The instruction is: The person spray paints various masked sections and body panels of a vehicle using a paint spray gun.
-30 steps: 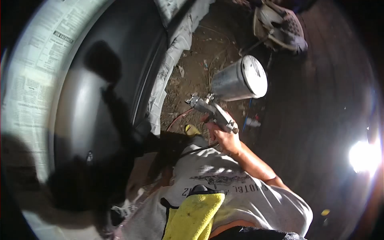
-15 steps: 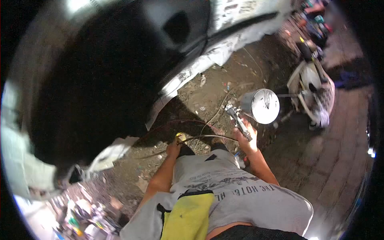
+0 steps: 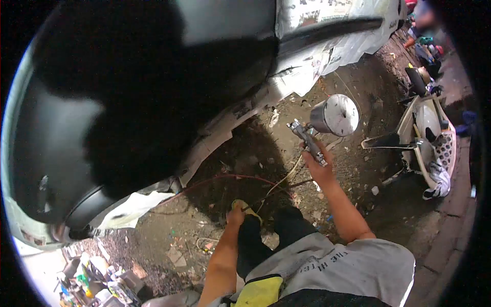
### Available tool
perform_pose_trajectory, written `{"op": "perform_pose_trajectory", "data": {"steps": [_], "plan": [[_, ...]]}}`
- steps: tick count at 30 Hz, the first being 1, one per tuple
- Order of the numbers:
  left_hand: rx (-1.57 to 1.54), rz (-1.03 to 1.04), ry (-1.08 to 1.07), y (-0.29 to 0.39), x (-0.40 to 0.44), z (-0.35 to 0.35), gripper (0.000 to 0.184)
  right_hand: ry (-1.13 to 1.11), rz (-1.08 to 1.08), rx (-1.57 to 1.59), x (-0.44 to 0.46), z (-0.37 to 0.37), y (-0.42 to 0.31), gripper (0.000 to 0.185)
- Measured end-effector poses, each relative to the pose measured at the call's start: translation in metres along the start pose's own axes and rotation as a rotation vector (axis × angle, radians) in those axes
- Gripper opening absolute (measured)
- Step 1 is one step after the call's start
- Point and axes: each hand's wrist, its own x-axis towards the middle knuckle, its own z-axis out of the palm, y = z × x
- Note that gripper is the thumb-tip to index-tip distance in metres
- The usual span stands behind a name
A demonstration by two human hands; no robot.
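Spray gun (image 3: 308, 140): clamped in the fingers of the right hand (image 3: 320, 166), which wrap its grip; trigger pressed or not, cannot tell. Metal cup (image 3: 327, 117) sits on the gun just beyond those fingers; fill level hidden. Nozzle end lies ahead of the fingers, apart from the bodywork; no mist visible at it.

Dark hose (image 3: 289, 188) runs from near the right fingers to the left hand (image 3: 236, 215), whose fingers appear closed on it. Red hose (image 3: 225, 175) lies on the ground just beyond the left fingers.

Status, outward from the gun: dark vehicle panel (image 3: 227, 56) is ahead and to the left of both hands, touched by neither. Newspaper masking (image 3: 340, 10) is in place well beyond the right fingers, and a white sheet (image 3: 135, 207) edges the panel on the far left of the left fingers. Exposed surface looks uniformly dark where lit; heavy shadow hides much of it, so coverage cannot be judged complete. Masking is not yet off and the gun is not put down: judged as work open, amount left unknown.

Periphery: pale perforated object (image 3: 444, 148) well apart, right of the right fingers.
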Motion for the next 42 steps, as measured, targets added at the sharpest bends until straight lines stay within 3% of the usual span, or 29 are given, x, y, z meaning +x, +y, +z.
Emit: {"op": "perform_pose_trajectory", "data": {"steps": [3, 7, 10, 12, 15, 16, 19, 21, 22, 25, 27, 30, 32, 36, 40, 42], "plan": [[0.098, -0.033, -0.149, -0.019, 0.073, 0.027, 0.059, 0.068, -0.003, 0.092, 0.001, 0.028, 0.062, 0.049], [0.05, 0.174, -0.104, -0.032, 0.164, 0.026, 0.059, 0.119, 0.134, 0.28, 0.003, 0.071, 0.122, 0.048], [0.066, 0.392, 0.07, -0.024, 0.23, 0.023, 0.06, 0.233, 0.022, 0.237, 0.014, 0.104, 0.173, 0.047], [0.042, 0.438, 0.195, 0.036, 0.189, -0.019, 0.061, 0.322, -0.359, -0.025, 0.027, 0.123, 0.211, 0.045], [-0.088, 0.503, 0.303, 0.078, 0.164, -0.027, 0.051, 0.369, -0.41, 0.148, 0.036, 0.151, 0.258, 0.045], [-0.135, 0.525, 0.323, 0.089, 0.159, -0.026, 0.048, 0.416, -0.554, 0.052, 0.042, 0.156, 0.269, 0.046], [0.171, 0.625, 0.31, 0.132, 0.101, -0.038, 0.051, 0.251, -0.158, 0.233, 0.028, 0.163, 0.287, 0.044], [0.15, 0.571, 0.214, 0.14, 0.095, -0.024, 0.052, 0.296, -0.246, 0.169, 0.024, 0.164, 0.309, 0.044], [0.128, 0.549, 0.166, 0.147, 0.095, -0.014, 0.053, 0.348, -0.394, 0.025, 0.025, 0.164, 0.322, 0.044], [0.196, 0.695, 0.147, 0.151, 0.099, 0.032, 0.06, 0.272, -0.369, -0.052, 0.02, 0.152, 0.33, 0.046], [0.26, 0.609, 0.145, 0.161, 0.093, 0.058, 0.066, 0.255, -0.428, -0.08, 0.023, 0.147, 0.339, 0.045], [0.351, 0.578, 0.115, 0.163, 0.092, 0.071, 0.071, 0.073, -0.069, 0.191, 0.021, 0.14, 0.336, 0.046], [0.41, 0.589, 0.086, 0.162, 0.094, 0.061, 0.071, 0.07, -0.174, 0.156, 0.03, 0.133, 0.339, 0.047], [0.449, 0.624, 0.042, 0.173, 0.08, 0.045, 0.068, 0.124, 0.099, 0.122, 0.054, 0.117, 0.318, 0.046], [0.352, 0.639, 0.066, 0.166, 0.062, 0.039, 0.066, 0.083, 0.072, 0.195, 0.079, 0.106, 0.31, 0.025], [0.287, 0.617, 0.092, 0.164, 0.056, 0.03, 0.065, 0.019, 0.064, 0.158, 0.088, 0.102, 0.313, 0.033]]}}
